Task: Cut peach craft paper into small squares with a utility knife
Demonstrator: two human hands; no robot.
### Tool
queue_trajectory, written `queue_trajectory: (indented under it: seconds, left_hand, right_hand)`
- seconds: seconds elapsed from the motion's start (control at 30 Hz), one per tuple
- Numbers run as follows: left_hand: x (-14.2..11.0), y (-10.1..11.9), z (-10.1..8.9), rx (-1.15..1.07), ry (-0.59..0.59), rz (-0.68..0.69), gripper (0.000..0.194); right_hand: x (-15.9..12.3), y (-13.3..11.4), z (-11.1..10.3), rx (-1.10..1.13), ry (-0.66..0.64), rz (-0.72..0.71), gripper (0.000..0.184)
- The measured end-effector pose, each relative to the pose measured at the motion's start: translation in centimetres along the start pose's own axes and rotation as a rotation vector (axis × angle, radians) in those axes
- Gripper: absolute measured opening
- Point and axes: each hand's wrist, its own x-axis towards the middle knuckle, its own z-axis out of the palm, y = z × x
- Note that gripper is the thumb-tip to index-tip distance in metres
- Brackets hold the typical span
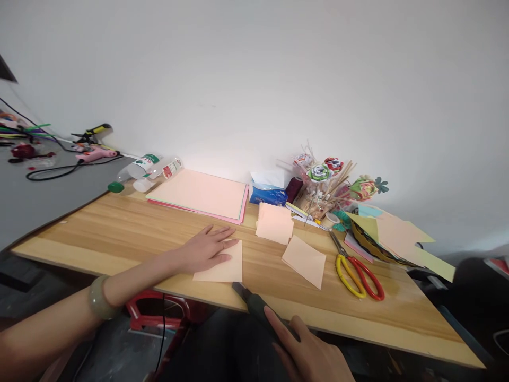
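Observation:
My left hand (207, 250) lies flat with fingers stretched over a pale pink sheet of paper (230, 268) near the table's front edge. In my right hand (306, 350) is a dark-handled utility knife (258, 307), gripped with the index finger along its handle. The knife's tip is at the lower right corner of that sheet; whether it touches the paper I cannot tell. A stack of small pink paper pieces (275, 223) sits beyond, to the right. Closer in, more pink pieces (305, 260) lie at an angle.
Scissors (360, 276) with yellow and red handles lie at right. Behind stand a tissue pack (268, 193), paper flowers (320, 172) and a basket with coloured paper (393, 239). Large paper sheets (199, 193) and plastic bottles (139, 168) are at back left; a pink glue gun (97, 154) lies farther left.

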Motion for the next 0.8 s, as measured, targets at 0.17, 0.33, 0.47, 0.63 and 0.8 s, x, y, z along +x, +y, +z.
queue_trajectory:
  seconds: [0.17, 0.33, 0.47, 0.63, 0.8]
  left_hand:
    - [0.2, 1.0, -1.3, -0.074, 0.059, 0.087, 0.045]
    - [0.7, 2.4, -1.0, -0.125, -0.059, 0.192, 0.049]
    - [0.7, 2.6, -0.1, -0.113, -0.125, 0.206, 0.053]
    - [0.4, 2.5, -0.1, -0.11, -0.137, 0.203, 0.055]
    - [0.5, 2.6, -0.2, -0.092, -0.158, 0.187, 0.055]
  right_hand:
    - [0.0, -0.1, 0.1, 0.002, 0.016, 0.012, 0.044]
    - [-0.2, -0.3, 0.1, 0.024, -0.064, 0.027, 0.041]
    - [-0.4, -0.2, 0.0, 0.036, -0.107, 0.03, 0.042]
    - [-0.2, -0.2, -0.1, 0.034, -0.125, 0.029, 0.043]
    - [-0.1, -0.3, -0.4, 0.051, -0.145, 0.048, 0.042]
